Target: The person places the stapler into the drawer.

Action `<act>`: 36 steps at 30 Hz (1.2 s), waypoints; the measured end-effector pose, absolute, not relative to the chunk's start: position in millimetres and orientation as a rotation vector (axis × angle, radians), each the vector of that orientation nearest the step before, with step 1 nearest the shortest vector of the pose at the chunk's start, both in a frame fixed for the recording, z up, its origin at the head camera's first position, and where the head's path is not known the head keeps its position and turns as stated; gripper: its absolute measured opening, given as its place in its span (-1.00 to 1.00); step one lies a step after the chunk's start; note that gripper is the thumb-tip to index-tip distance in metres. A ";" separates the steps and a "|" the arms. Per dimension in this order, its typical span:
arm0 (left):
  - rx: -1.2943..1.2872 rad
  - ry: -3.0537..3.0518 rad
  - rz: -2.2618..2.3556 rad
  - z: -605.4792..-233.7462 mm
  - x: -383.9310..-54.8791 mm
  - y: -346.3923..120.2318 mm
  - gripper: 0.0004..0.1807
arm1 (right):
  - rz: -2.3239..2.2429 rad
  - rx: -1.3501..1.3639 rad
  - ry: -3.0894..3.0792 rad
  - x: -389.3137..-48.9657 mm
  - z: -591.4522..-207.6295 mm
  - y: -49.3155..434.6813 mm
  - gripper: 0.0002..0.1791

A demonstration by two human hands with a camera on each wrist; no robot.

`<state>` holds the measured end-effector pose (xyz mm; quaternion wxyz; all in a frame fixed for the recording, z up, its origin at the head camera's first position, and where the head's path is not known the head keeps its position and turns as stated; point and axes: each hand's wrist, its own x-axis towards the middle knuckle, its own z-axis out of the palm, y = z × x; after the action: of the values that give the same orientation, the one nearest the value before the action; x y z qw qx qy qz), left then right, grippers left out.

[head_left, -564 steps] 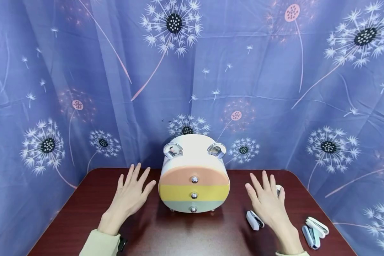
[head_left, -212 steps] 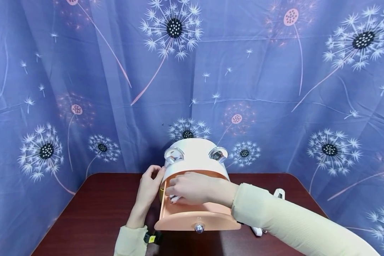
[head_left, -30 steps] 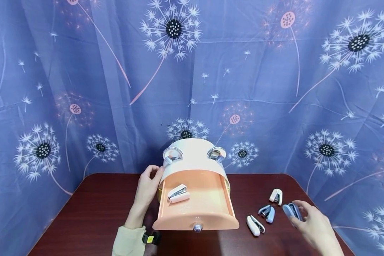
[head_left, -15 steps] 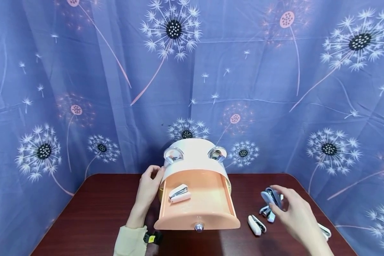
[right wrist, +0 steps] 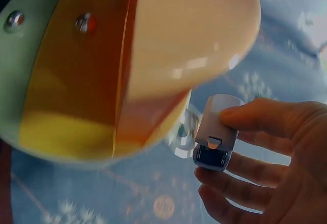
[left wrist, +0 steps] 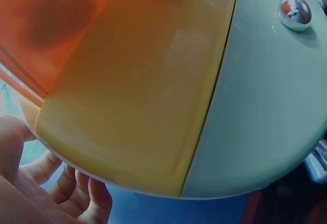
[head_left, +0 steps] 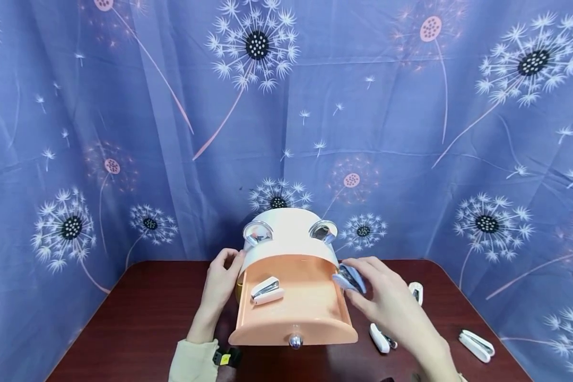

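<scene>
A white animal-shaped drawer cabinet stands mid-table, its peach top drawer pulled out. At the drawer's left side lies a pinkish-white stapler. My right hand pinches a light blue stapler by the drawer's right wall; in the right wrist view the thumb lies on top of this stapler and fingers support it from below. My left hand rests against the cabinet's left side. In the left wrist view its bent fingers lie along the edge beside the yellow drawer.
On the table's right side lie a white stapler, partly behind my right wrist, a second white stapler farther back and a third white stapler near the right edge. A blue dandelion-print curtain surrounds the table's back and sides.
Since the earliest frame the top drawer has come out and the pinkish-white stapler lies in it. Over the last second my right hand has carried the light blue stapler left to the drawer.
</scene>
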<state>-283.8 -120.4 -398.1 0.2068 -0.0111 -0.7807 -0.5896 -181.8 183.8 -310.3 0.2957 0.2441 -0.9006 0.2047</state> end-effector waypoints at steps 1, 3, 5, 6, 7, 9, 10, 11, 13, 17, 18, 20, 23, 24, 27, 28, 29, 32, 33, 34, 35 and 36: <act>-0.032 -2.172 -1.645 -398.3 -283.8 -120.1 -0.66 | 0.538 0.676 -2.395 -182.5 -308.2 178.4 -0.54; -0.034 -2.169 -1.644 -398.8 -283.8 -119.8 -0.67 | 0.510 0.728 -2.399 -183.8 -304.4 168.0 -0.53; -0.035 -2.164 -1.639 -398.9 -283.7 -119.4 -0.68 | 0.472 0.778 -2.409 -185.9 -301.5 158.5 -0.53; -0.036 -2.160 -1.636 -399.0 -283.7 -119.3 -0.69 | 0.452 0.805 -2.414 -187.1 -300.5 154.2 -0.52; -0.038 -2.156 -1.632 -399.4 -284.0 -119.3 -0.69 | 0.435 0.828 -2.422 -188.4 -299.8 150.3 -0.52; -0.041 -2.148 -1.624 -400.3 -284.8 -118.9 -0.70 | 0.409 0.876 -2.437 -191.0 -299.2 143.6 -0.52; -0.055 -2.140 -1.605 -402.9 -287.0 -119.1 -0.71 | 0.394 0.896 -2.444 -192.5 -299.2 140.8 -0.52; -0.062 -2.129 -1.603 -404.2 -288.4 -118.9 -0.71 | 0.380 0.918 -2.451 -194.2 -299.2 138.1 -0.53; -0.086 -2.110 -1.588 -411.5 -295.1 -120.4 -0.72 | 0.353 0.952 -2.468 -197.8 -299.6 133.7 -0.55; -0.107 -2.107 -1.548 -433.0 -312.9 -125.2 -0.71 | 0.299 0.988 -2.506 -204.8 -299.7 127.3 -0.58; -0.112 -2.114 -1.525 -438.9 -317.5 -126.8 -0.70 | 0.290 0.996 -2.516 -206.2 -299.8 126.2 -0.58; -0.119 -2.116 -1.523 -441.0 -318.1 -127.4 -0.69 | 0.279 1.014 -2.539 -208.7 -300.5 123.7 -0.58; -0.124 -2.125 -1.504 -433.2 -309.9 -125.8 -0.68 | 0.274 1.039 -2.568 -212.0 -303.0 119.7 -0.57; -0.115 -2.130 -1.526 -426.9 -304.1 -124.2 -0.68 | 0.268 1.044 -2.577 -213.3 -304.4 118.4 -0.58; -0.074 -2.150 -1.562 -411.7 -290.1 -120.9 -0.68 | 0.249 1.041 -2.598 -216.6 -308.7 113.8 -0.60; -0.054 -2.156 -1.585 -407.1 -286.2 -119.5 -0.68 | 0.243 1.037 -2.609 -217.3 -310.1 112.5 -0.61; -0.043 -2.161 -1.602 -403.6 -283.1 -118.8 -0.69 | 0.233 1.034 -2.616 -218.4 -311.3 111.2 -0.61; -0.031 -2.164 -1.626 -399.9 -280.2 -118.2 -0.68 | 0.200 1.021 -2.627 -220.9 -314.3 108.0 -0.62; -0.034 -2.164 -1.631 -399.4 -280.1 -118.2 -0.68 | 0.188 1.016 -2.627 -221.7 -315.0 107.2 -0.61; -0.036 -2.158 -1.638 -399.0 -280.0 -118.1 -0.67 | 0.175 1.010 -2.626 -222.5 -315.8 106.6 -0.61; -0.041 -2.153 -1.642 -398.9 -280.4 -118.2 -0.67 | 0.164 1.003 -2.622 -223.3 -316.4 106.0 -0.62; -0.046 -2.146 -1.649 -398.7 -280.6 -118.3 -0.67 | 0.155 0.996 -2.617 -224.0 -317.0 105.5 -0.63</act>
<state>-280.6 -118.3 -398.7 0.2157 -0.0165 -0.7741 -0.5949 -224.0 105.5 -317.0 0.1679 0.3500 -0.9199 0.0546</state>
